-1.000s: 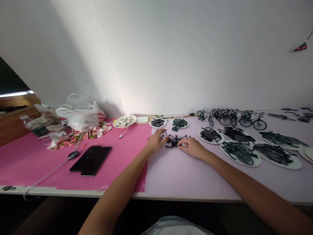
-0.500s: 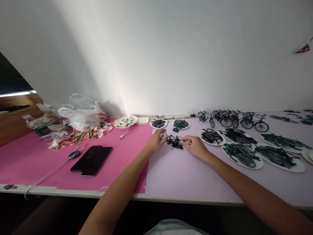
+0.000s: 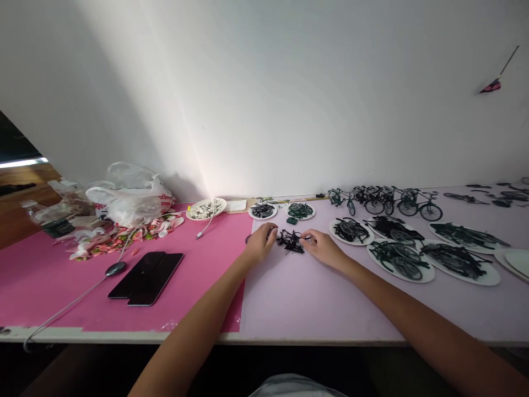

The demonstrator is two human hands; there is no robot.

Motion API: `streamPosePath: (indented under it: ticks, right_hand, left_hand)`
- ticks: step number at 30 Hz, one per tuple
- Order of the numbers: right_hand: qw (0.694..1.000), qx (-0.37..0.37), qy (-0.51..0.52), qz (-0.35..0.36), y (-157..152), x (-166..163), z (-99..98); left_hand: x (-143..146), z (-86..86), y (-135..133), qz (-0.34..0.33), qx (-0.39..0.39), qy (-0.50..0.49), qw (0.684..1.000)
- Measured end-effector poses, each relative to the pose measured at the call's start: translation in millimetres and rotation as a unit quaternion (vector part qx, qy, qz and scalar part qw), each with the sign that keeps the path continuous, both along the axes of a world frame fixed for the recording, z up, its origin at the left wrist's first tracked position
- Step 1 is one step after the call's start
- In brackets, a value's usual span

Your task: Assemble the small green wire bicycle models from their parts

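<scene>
My left hand [image 3: 260, 242] is closed at the left of a small pile of black toy bicycle parts [image 3: 290, 241]. The dark rim of a toy bicycle wheel [image 3: 248, 239] shows past its outer side; the rest of that piece is hidden by the hand. At the right side of the pile, my right hand [image 3: 323, 246] pinches a thin black toy bicycle part [image 3: 306, 238] between thumb and forefinger. Just behind the pile lies a small dark green block [image 3: 291, 220].
Plates of black and green parts [image 3: 262, 210] [image 3: 400, 261] stand behind and to the right. Assembled toy bicycles [image 3: 419, 205] line the wall. Leftward are a plate of white pieces [image 3: 206, 209], phones [image 3: 146, 277], a cable puck [image 3: 115, 269], petals [image 3: 124, 238] and a plastic bag [image 3: 128, 198].
The wheel that showed at my left fingertips now shows only past the hand's outer side. My right hand stays beside the pile in a pinch. The view has shifted slightly right.
</scene>
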State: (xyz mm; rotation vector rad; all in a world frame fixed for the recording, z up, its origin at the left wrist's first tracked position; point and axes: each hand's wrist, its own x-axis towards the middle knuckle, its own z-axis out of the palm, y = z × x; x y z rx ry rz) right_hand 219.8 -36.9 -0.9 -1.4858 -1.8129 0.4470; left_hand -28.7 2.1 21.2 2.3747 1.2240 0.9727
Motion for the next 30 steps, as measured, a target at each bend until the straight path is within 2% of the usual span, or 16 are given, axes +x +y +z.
streamPosePath:
  ticks: [5,8,13,17,22,30]
  right_hand:
    - [0.996,-0.031,0.008,0.087,-7.7,-6.8,5.2]
    - [0.992,-0.051,-0.008,0.112,-10.2,-9.9,6.6]
    - [0.993,-0.055,-0.057,0.086,-7.8,-10.0,4.9]
    - [0.994,-0.06,-0.08,0.044,-8.2,-8.2,8.0]
    - [0.992,-0.071,-0.104,0.0,-10.5,-8.8,13.3]
    - [0.994,-0.063,-0.092,-0.005,-6.9,-8.9,10.0]
  left_hand:
    - [9.7,-7.3,-3.7,-0.008,-0.008,0.013,1.0]
    - [14.5,-13.7,-4.5,-0.018,-0.001,0.013,1.0]
    - [15.6,-18.6,-2.3,-0.027,0.009,0.024,0.999]
    - [12.8,-19.6,1.9,0.01,0.023,0.055,0.998]
    - [11.0,-18.7,2.0,0.028,-0.001,0.056,0.998]
    - [13.0,-20.6,2.4,0.032,0.004,0.078,0.996]
